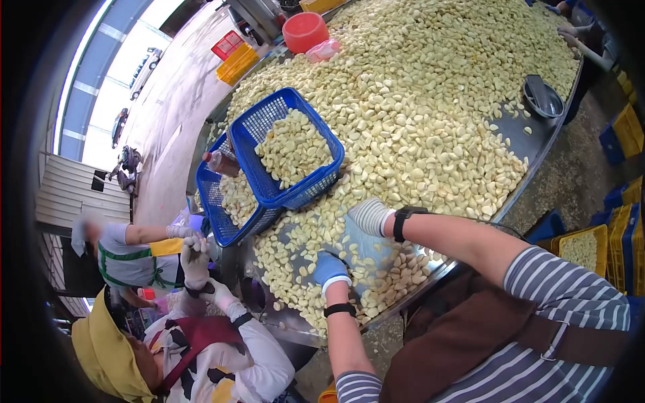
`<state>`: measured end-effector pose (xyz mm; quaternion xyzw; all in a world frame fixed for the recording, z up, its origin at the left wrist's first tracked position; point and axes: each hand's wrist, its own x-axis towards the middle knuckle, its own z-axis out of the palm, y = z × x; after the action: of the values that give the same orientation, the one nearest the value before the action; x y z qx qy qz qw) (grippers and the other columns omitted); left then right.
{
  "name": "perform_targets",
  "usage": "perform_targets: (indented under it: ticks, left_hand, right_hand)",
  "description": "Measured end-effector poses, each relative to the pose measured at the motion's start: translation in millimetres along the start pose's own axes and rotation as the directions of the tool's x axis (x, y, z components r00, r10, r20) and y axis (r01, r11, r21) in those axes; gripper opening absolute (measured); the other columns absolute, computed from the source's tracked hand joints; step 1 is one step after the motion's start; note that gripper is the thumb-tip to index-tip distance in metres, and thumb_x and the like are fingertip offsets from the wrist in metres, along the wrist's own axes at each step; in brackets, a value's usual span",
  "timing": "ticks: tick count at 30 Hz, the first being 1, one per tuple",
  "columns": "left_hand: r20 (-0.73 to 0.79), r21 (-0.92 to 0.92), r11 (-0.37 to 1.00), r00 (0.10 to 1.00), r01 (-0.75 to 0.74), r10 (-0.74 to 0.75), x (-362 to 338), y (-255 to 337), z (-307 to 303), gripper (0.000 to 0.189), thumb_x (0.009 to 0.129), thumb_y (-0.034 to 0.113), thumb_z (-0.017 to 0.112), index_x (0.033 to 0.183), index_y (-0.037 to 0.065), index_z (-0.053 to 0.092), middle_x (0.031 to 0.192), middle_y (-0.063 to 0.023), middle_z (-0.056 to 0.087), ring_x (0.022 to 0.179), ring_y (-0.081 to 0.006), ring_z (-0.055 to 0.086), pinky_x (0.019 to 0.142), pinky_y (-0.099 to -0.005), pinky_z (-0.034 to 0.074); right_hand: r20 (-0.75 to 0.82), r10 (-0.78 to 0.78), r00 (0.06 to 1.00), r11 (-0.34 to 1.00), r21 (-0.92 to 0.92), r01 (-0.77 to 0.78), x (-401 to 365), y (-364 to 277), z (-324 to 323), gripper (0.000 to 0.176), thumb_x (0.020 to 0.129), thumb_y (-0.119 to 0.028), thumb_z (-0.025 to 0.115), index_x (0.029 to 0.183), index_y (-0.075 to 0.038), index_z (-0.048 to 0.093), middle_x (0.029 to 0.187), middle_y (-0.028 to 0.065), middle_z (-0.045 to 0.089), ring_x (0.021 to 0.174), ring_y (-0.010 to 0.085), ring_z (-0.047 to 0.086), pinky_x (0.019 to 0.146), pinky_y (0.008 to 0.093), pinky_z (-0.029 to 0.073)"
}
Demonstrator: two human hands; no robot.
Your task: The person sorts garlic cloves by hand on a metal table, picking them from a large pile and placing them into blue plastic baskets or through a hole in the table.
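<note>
Left hand point(328, 269) and right hand point(369, 216) reach forward, apart, among pale pieces point(416, 154).

The wearer's gloved hands point(329, 267) are among pale pieces point(410, 148) on a metal table point(541, 143), near blue baskets point(312, 187)

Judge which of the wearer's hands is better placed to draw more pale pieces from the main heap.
Probably the right hand: it lies at the near side of the main heap, while the left hand is lower down, among scattered pieces, farther from the heap.
</note>
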<state>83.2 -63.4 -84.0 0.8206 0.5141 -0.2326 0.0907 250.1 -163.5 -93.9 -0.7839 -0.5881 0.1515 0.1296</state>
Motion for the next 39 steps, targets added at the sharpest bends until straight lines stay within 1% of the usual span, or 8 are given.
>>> perform_targets:
  ticks: [7,8,12,17,20,34,35,39]
  left_hand:
    - [0.104,-0.918,0.395,0.986,0.043,0.134,25.9,-88.5,49.3,0.022,0.085,0.02,0.056,0.101,0.004,0.058,0.082,-0.0112,0.065,0.067,-0.0222,0.063,0.055,-0.0328,0.049]
    - [0.251,-0.882,-0.273,0.874,0.384,0.417,27.2,-99.2,51.6,0.021,0.087,0.02,0.056,0.101,0.005,0.058,0.074,-0.0065,0.062,0.06,-0.0168,0.059,0.046,-0.0276,0.045]
    - [0.071,-0.781,-0.522,0.879,0.343,0.471,-60.1,-88.7,7.4,0.027,0.087,0.02,0.061,0.109,0.005,0.055,0.085,-0.0048,0.057,0.062,-0.0116,0.055,0.043,-0.0204,0.04]
    - [0.119,-0.731,-0.57,0.893,0.375,0.434,-69.5,-43.7,8.6,0.02,0.087,0.017,0.061,0.103,0.006,0.058,0.079,-0.0032,0.055,0.055,-0.0107,0.049,0.043,-0.0197,0.039]
    - [0.198,-0.677,-0.454,0.738,0.579,0.646,-56.0,-23.8,28.4,0.013,0.087,0.016,0.061,0.096,0.006,0.06,0.069,-0.0001,0.052,0.047,-0.009,0.043,0.041,-0.0193,0.035]
    - [0.491,-0.748,0.662,0.701,0.037,0.516,-89.0,0.6,94.4,0.044,0.089,0.042,0.054,0.097,0.0,0.063,0.085,-0.0131,0.067,0.072,-0.0223,0.063,0.066,-0.033,0.048]
    - [-0.025,-0.347,0.573,0.618,-0.742,0.786,-59.0,-34.6,127.6,0.043,0.09,0.041,0.05,0.098,0.001,0.064,0.09,-0.0217,0.066,0.078,-0.0331,0.064,0.071,-0.0395,0.049]
    - [0.065,-0.639,0.767,0.991,-0.05,0.118,-31.6,-77.0,105.4,0.026,0.082,0.025,0.056,0.083,0.0,0.064,0.072,-0.0177,0.066,0.061,-0.0299,0.063,0.062,-0.0374,0.049]
  right_hand:
    - [0.039,0.05,0.998,0.957,0.283,-0.059,-15.8,5.0,-0.1,0.02,0.082,-0.015,0.055,0.095,0.0,0.061,0.079,0.0163,0.065,0.067,0.0293,0.065,0.056,0.0395,0.051]
    - [0.165,0.089,0.982,0.815,0.555,-0.167,-21.5,8.6,-18.8,0.023,0.082,-0.018,0.056,0.097,-0.002,0.063,0.084,0.0138,0.067,0.067,0.0243,0.064,0.056,0.036,0.051]
    - [0.254,0.161,0.954,-0.276,0.939,-0.204,-70.2,31.9,-78.3,0.021,0.087,-0.029,0.058,0.093,-0.009,0.06,0.065,0.0012,0.054,0.053,0.0104,0.053,0.044,0.0245,0.041]
    - [0.113,0.347,0.931,0.649,0.687,-0.325,-59.3,41.6,-101.6,0.023,0.087,-0.025,0.058,0.088,-0.002,0.062,0.063,0.0074,0.06,0.055,0.0196,0.059,0.048,0.0346,0.047]
    - [0.194,0.321,0.927,0.946,-0.117,-0.303,-65.2,30.1,-61.6,0.027,0.083,-0.022,0.059,0.096,0.001,0.066,0.084,0.0176,0.069,0.082,0.0305,0.068,0.067,0.042,0.053]
    - [0.101,-0.151,0.983,0.957,-0.235,0.172,-26.0,28.1,5.2,0.012,0.072,-0.007,0.061,0.08,-0.003,0.068,0.069,0.0138,0.066,0.063,0.031,0.066,0.047,0.0412,0.047]
    - [0.109,-0.146,0.983,0.96,-0.225,0.168,-28.5,28.0,5.0,0.01,0.073,-0.007,0.061,0.079,-0.003,0.067,0.068,0.0131,0.066,0.063,0.0302,0.066,0.047,0.0403,0.047]
    - [0.022,-0.101,0.995,0.981,-0.161,0.104,-34.3,21.3,1.2,0.01,0.075,-0.007,0.059,0.082,-0.003,0.066,0.068,0.0136,0.065,0.064,0.0312,0.066,0.049,0.0417,0.048]
